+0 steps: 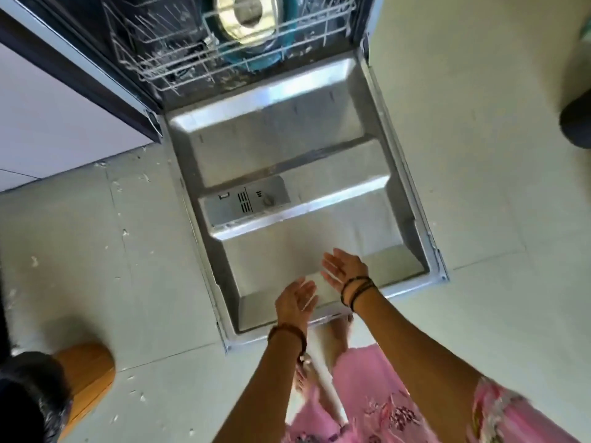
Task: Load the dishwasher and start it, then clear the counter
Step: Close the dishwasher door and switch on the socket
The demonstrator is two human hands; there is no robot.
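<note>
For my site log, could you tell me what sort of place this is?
Most likely a home kitchen: an open dishwasher door lies flat over a tiled floor, a wire rack holds a bowl, and white cabinets stand beside it.

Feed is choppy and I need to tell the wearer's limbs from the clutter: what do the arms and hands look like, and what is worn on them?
Both forearms are bare, with no sleeves and no gloves. The left hand has a dark beaded bracelet at the wrist. The right hand has several thin dark cord bands stacked at its wrist. No rings can be made out. Below the arms hangs a pink floral garment.
</note>
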